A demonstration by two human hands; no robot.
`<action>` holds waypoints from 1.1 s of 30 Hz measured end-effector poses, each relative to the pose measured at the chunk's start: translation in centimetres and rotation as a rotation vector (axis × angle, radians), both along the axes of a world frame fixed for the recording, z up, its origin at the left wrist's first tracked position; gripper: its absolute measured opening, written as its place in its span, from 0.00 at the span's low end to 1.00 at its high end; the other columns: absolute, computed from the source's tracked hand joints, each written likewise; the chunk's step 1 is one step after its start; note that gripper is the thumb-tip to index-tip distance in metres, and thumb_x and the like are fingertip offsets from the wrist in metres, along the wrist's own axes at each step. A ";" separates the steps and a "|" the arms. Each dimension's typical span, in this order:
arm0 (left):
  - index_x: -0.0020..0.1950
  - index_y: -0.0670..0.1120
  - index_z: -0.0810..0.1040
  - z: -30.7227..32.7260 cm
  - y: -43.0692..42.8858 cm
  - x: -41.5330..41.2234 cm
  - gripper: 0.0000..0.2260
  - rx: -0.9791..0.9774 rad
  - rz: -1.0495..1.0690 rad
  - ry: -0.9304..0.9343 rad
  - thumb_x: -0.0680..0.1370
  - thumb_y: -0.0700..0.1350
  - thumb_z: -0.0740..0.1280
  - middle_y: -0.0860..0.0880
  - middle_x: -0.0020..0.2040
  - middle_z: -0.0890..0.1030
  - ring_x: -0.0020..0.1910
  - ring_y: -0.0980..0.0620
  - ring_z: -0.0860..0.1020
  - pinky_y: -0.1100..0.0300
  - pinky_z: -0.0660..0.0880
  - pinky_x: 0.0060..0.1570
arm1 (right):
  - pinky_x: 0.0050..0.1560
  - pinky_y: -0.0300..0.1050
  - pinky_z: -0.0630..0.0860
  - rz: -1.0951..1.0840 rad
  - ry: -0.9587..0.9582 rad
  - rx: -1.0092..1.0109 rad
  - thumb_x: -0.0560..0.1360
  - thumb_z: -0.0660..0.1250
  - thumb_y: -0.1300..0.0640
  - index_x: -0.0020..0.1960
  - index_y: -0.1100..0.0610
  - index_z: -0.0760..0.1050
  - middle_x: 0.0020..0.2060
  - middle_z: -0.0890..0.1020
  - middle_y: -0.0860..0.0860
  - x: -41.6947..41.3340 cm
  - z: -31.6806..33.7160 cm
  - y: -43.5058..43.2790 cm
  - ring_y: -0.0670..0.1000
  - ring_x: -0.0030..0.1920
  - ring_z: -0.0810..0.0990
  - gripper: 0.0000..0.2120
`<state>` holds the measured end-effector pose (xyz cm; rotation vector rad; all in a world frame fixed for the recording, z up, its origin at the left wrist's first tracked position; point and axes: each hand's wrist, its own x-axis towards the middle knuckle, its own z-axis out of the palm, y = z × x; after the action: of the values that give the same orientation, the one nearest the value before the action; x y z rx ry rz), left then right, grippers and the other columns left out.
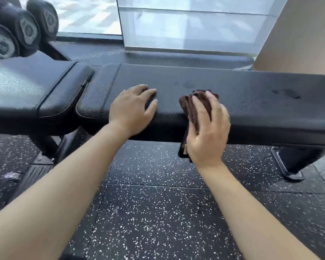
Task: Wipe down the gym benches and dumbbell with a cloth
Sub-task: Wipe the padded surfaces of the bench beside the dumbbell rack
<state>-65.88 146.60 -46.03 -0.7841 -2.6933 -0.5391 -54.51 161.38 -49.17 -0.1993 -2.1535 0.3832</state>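
Under you: black rubber floor tiles (158, 212), white speckle, seams visible between tiles. Straight ahead: frosted glass panel (186, 25) standing on the floor. Beige wall (298, 34) just right of it. Bright window (86, 14) at upper left.

A gym: padded bench (195, 81), speckled rubber floor (158, 212), apparently racked dumbbells (26, 29).
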 end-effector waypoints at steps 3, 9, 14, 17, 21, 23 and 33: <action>0.69 0.51 0.70 0.0 -0.3 0.1 0.19 -0.012 -0.008 0.000 0.79 0.53 0.57 0.49 0.70 0.70 0.69 0.47 0.67 0.52 0.61 0.69 | 0.58 0.54 0.70 0.082 -0.044 0.040 0.74 0.62 0.60 0.65 0.53 0.74 0.66 0.73 0.57 -0.7 0.1 -2.8 0.61 0.63 0.72 0.19; 0.69 0.51 0.71 0.1 -0.6 0.2 0.18 -0.017 -0.019 0.005 0.79 0.51 0.58 0.48 0.70 0.70 0.69 0.47 0.67 0.53 0.61 0.68 | 0.56 0.53 0.72 0.057 -0.077 0.057 0.74 0.64 0.62 0.66 0.53 0.73 0.66 0.73 0.57 0.7 0.0 0.0 0.61 0.63 0.72 0.20; 0.66 0.53 0.72 -0.1 0.0 0.2 0.18 -0.005 0.032 0.016 0.78 0.55 0.58 0.50 0.68 0.71 0.68 0.48 0.68 0.52 0.64 0.67 | 0.62 0.52 0.67 -0.076 -0.089 -0.043 0.75 0.62 0.61 0.66 0.56 0.73 0.66 0.72 0.57 2.3 0.7 4.6 0.61 0.63 0.71 0.19; 0.67 0.54 0.71 0.0 0.1 0.1 0.18 -0.032 0.040 0.009 0.78 0.56 0.58 0.51 0.69 0.71 0.68 0.48 0.67 0.52 0.63 0.67 | 0.62 0.52 0.66 -0.086 -0.146 -0.101 0.75 0.63 0.60 0.65 0.55 0.74 0.66 0.73 0.55 1.4 1.7 3.6 0.61 0.63 0.71 0.19; 0.69 0.54 0.69 0.3 0.5 -0.6 0.20 -0.063 0.031 -0.047 0.77 0.55 0.58 0.49 0.70 0.68 0.70 0.49 0.64 0.53 0.59 0.70 | 0.60 0.55 0.68 -0.029 -0.345 -0.112 0.74 0.65 0.57 0.64 0.50 0.73 0.66 0.72 0.51 -1.5 3.8 3.6 0.59 0.61 0.71 0.18; 0.70 0.53 0.67 0.5 1.2 -1.2 0.22 -0.067 0.064 -0.090 0.77 0.56 0.57 0.49 0.71 0.67 0.71 0.49 0.63 0.51 0.57 0.71 | 0.62 0.55 0.67 0.010 -0.456 -0.122 0.75 0.63 0.54 0.64 0.48 0.72 0.66 0.71 0.51 -4.0 4.9 4.3 0.60 0.61 0.70 0.17; 0.74 0.49 0.59 0.4 2.6 -2.3 0.25 -0.052 0.174 -0.175 0.79 0.54 0.53 0.50 0.76 0.58 0.75 0.52 0.54 0.52 0.47 0.73 | 0.67 0.55 0.64 0.164 -0.742 -0.063 0.78 0.59 0.52 0.70 0.48 0.66 0.71 0.64 0.51 -12.7 7.0 4.4 0.59 0.66 0.65 0.20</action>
<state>-68.17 149.21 -45.63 -0.5301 -2.9110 -0.5199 -67.22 165.73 -42.21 -0.2230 -2.9019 0.5293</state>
